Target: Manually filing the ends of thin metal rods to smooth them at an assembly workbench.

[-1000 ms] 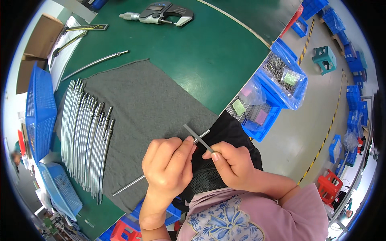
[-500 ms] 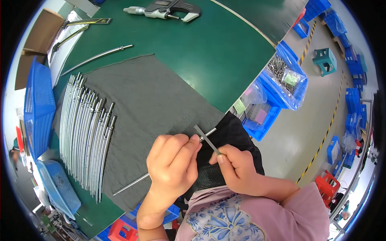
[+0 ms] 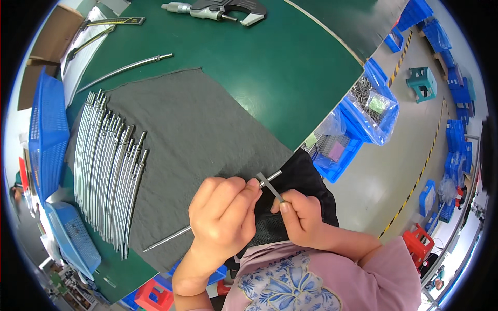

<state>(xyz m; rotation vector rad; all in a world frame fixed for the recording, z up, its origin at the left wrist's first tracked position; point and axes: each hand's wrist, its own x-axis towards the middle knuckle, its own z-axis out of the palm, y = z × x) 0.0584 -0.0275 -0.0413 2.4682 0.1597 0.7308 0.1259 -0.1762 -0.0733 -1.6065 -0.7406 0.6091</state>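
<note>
Over the workbench spreads a green tabletop [image 3: 290,67], with a dark gray cloth [image 3: 171,119] covering much of its near part. At the right, below the table's edge, sit two blue bins [image 3: 346,167] of metal parts and clear plastic bags; at the left side stand two blue perforated baskets [image 3: 49,135]. On the cloth's left portion, a row of slim silver rods [image 3: 106,171] lies side by side, collared ends pointing away from the person.

Both hands are near the cloth's right corner. The left hand [image 3: 223,217] is curled around one rod, pinching it near its collar; the right hand [image 3: 301,217] grips a flat gray strip between thumb and bent fingers. Toward the far edge lies an outside micrometer [image 3: 212,9].

The held rod [image 3: 168,238] runs slantwise beneath the left hand — both ends showing — and the flat gray strip [image 3: 271,188], shorter, crosses it just beside the left fingertips.
</note>
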